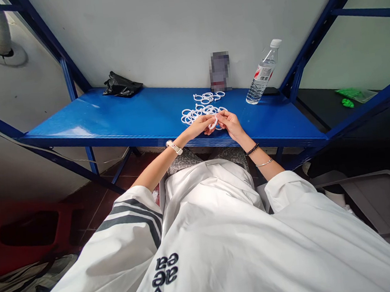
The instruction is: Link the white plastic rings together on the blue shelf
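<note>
Apparently working a white plastic ring (216, 123), pinched in left hand (201, 125) and right hand (229, 122), frame centre; likely requiring steady fine alignment next.

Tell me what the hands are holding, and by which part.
A white ring, held by its upper part as seen here, between the left hand and the right hand; the exact contact points are hidden.

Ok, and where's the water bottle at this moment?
In the head view, the water bottle is on the right part of the blue table, to the right of the white rings and farther back than the right hand.
</note>
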Motion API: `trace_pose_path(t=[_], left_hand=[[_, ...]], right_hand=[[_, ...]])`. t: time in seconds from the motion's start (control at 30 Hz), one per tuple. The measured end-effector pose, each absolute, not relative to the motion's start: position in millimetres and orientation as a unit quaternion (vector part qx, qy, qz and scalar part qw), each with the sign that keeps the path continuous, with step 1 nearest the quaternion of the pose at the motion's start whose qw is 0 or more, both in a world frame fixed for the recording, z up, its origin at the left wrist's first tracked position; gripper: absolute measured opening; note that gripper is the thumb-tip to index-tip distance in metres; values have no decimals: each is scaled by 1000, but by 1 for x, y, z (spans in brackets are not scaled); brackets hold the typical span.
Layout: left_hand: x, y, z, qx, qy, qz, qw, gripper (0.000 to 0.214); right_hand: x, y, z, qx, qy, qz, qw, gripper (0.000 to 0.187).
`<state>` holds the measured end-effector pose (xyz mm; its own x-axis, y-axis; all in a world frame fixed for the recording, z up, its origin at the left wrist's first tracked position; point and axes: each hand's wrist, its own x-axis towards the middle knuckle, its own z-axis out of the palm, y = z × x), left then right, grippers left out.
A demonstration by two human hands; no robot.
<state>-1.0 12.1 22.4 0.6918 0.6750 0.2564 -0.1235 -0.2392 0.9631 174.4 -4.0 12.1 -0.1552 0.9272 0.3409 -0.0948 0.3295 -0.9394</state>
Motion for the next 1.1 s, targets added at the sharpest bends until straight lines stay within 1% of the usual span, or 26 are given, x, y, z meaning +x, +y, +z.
trace_pose_path(t=[0.17, 0.33, 0.53, 0.67, 1.1], left_hand=[[0, 11, 25, 695, 202, 338, 602, 46], [1, 11, 25, 680, 211, 342, 614, 48], [-1, 10, 23, 719, 192, 336, 578, 47], [-3, 9, 25, 732, 208, 329, 559, 46], [-3, 10, 24, 749, 226, 319, 535, 32]], right_hand=[[175, -4, 12, -348, -604, 459, 551, 62], [175, -4, 11, -341, -611, 454, 551, 60], [176, -2, 10, -354, -611, 446, 549, 59], [176, -2, 9, -360, -614, 439, 548, 58], [174, -4, 11, -349, -622, 437, 548, 59]])
